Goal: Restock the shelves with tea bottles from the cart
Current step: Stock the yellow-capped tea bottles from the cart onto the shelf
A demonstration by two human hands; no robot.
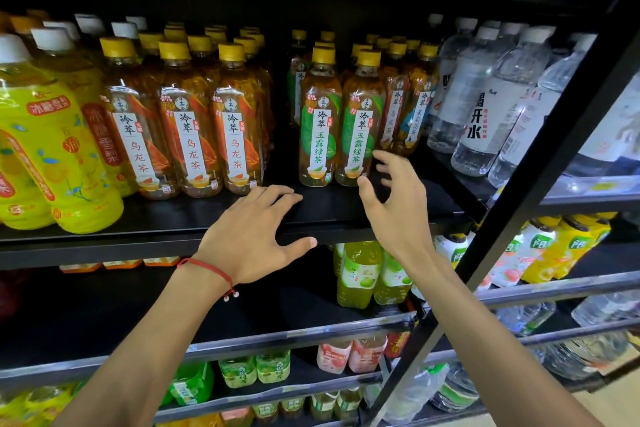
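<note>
Both hands were empty: the left hand (254,236) lay flat, fingers spread, on the shelf (138,236) edge, while the right hand (394,198) hovered loosely curled just near the green-label tea bottles (341,128), which stood upright right of the orange-label tea bottles (188,128).

Two bare arms reach up and forward from the bottom of the view. The left hand (252,236) is flat, palm down, with its fingers spread out and its thumb sticking out to the right. A thin red string with small white beads goes around the left wrist. The right hand (394,198) is a little higher, turned on its side. Its fingers are curled and apart, like a claw, and hold nothing.
</note>
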